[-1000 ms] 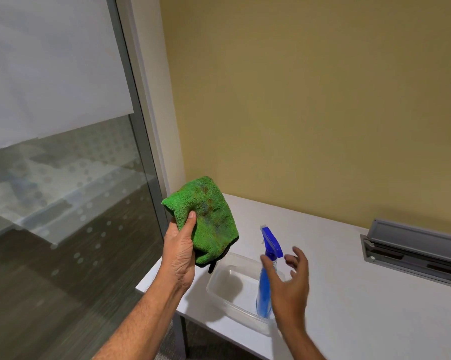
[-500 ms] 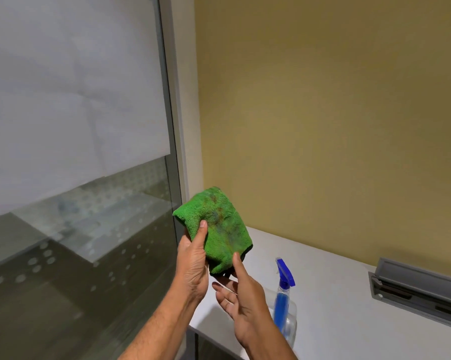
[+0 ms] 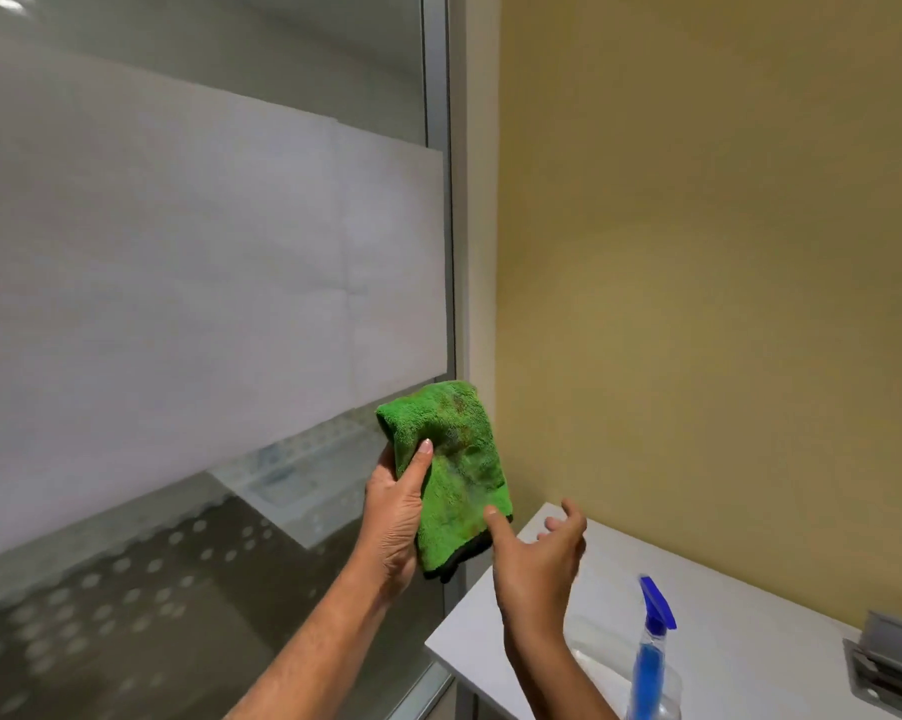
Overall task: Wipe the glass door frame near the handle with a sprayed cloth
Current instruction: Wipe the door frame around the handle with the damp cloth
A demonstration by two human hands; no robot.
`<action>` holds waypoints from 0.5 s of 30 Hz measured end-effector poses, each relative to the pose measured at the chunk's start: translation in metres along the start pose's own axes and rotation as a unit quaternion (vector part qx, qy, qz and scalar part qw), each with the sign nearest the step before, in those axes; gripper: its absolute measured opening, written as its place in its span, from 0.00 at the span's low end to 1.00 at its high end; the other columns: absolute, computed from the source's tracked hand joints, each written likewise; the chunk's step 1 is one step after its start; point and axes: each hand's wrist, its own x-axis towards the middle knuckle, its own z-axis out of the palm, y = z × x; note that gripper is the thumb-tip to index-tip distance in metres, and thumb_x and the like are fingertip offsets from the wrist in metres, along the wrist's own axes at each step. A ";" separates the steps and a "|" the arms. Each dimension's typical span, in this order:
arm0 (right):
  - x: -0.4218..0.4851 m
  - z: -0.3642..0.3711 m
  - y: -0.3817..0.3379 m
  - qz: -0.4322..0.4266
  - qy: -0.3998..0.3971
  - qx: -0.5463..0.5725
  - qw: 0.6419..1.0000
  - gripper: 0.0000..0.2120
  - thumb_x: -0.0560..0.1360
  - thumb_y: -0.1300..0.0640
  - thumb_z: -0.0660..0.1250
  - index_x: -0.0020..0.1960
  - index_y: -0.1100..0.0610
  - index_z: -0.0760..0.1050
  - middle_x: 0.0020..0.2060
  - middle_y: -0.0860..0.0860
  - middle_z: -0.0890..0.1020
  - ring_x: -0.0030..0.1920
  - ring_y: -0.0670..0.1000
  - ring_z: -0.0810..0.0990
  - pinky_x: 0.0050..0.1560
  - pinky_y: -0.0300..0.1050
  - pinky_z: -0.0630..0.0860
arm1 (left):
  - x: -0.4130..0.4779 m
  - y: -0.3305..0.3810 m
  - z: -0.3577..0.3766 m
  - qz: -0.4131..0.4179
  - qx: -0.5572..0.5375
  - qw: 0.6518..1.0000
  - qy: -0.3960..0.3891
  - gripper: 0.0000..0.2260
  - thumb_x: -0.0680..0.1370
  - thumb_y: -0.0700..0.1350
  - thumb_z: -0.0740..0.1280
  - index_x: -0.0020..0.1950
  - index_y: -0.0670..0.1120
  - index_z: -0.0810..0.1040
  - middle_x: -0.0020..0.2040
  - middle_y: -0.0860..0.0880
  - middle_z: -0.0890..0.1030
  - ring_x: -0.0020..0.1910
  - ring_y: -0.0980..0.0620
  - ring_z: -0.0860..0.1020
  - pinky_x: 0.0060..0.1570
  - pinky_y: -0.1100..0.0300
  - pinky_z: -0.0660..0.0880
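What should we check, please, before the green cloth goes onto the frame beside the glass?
1. Cloth held firmly: ok. The left hand pinches the green cloth, thumb on its front.
2. Right hand clear of the wiping path: not ok. The right hand is open, its thumb at the cloth's lower edge.
3. Cloth near the frame: ok. It hangs in front of the grey door frame.
4. Cloth damp: cannot tell. Dark blotches show, wetness does not.
5. Spray bottle put down: ok. The spray bottle stands on the white table.
6. Door handle located: cannot tell. None is in view.
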 end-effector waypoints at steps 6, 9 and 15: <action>-0.046 0.012 -0.034 -0.286 -0.150 -0.061 0.944 0.33 0.77 0.43 0.69 0.79 0.45 0.60 0.78 0.47 0.64 0.78 0.48 0.61 0.77 0.58 0.60 | -0.054 0.058 -0.024 0.031 -0.001 0.999 0.027 0.12 0.82 0.38 0.67 0.66 0.42 0.78 0.55 0.41 0.88 0.50 0.47 0.88 0.42 0.56 0.84; -0.063 0.017 -0.046 -0.245 -0.221 -0.030 0.944 0.38 0.74 0.34 0.67 0.79 0.43 0.57 0.76 0.48 0.68 0.76 0.49 0.66 0.75 0.61 0.64 | -0.089 0.081 -0.040 0.033 0.004 0.999 0.043 0.12 0.81 0.38 0.68 0.65 0.41 0.79 0.56 0.39 0.87 0.51 0.45 0.87 0.46 0.53 0.85; -0.106 0.018 -0.067 -0.086 -0.465 0.124 0.872 0.29 0.70 0.45 0.77 0.68 0.51 0.76 0.57 0.51 0.86 0.56 0.48 0.85 0.55 0.48 0.81 | -0.161 0.136 -0.089 0.039 0.014 0.994 0.101 0.11 0.80 0.40 0.70 0.62 0.41 0.80 0.57 0.37 0.86 0.53 0.40 0.86 0.54 0.42 0.83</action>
